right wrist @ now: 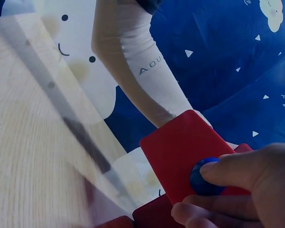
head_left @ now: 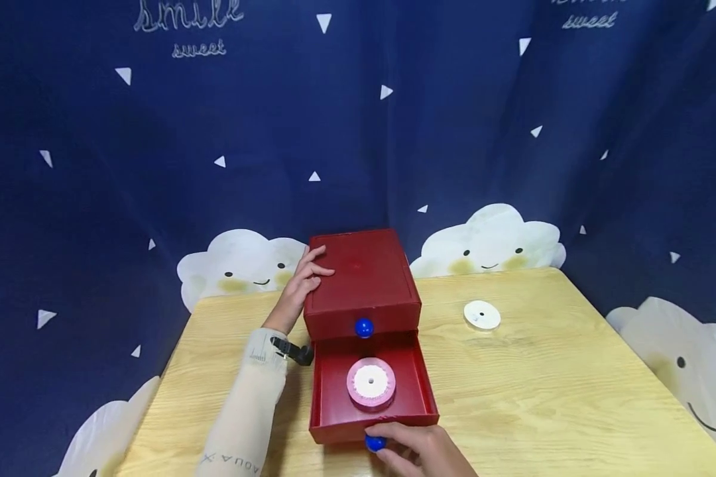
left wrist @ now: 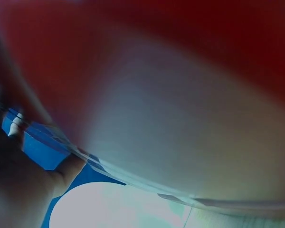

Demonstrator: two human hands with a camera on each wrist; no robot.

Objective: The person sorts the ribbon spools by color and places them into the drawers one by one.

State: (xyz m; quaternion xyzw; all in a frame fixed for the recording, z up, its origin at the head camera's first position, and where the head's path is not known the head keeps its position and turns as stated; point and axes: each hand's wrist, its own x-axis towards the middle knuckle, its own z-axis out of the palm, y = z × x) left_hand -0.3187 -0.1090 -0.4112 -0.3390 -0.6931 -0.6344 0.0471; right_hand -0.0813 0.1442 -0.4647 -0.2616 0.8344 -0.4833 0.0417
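Observation:
A red box with drawers (head_left: 364, 271) stands on the table, its lower drawer (head_left: 339, 434) pulled out toward me. Between thumb and fingers my right hand (head_left: 423, 449) pinches the blue knob (right wrist: 199, 183) on that drawer's front. Inside the drawer lies a roll of pink ribbon (head_left: 371, 383) on a white spool. My left hand (head_left: 301, 288) rests against the box's left side, fingers spread over the top edge. A second blue knob (head_left: 364, 328) sits on the upper drawer's front, which is pushed in. The left wrist view is mostly filled by a blurred red surface.
A flat white spool (head_left: 482, 315) lies on the wooden table (head_left: 543, 377) to the right of the box. Behind the table hangs a dark blue cloth (head_left: 262, 132) with clouds and triangles. A black strap (head_left: 292, 350) circles the left wrist close to the box.

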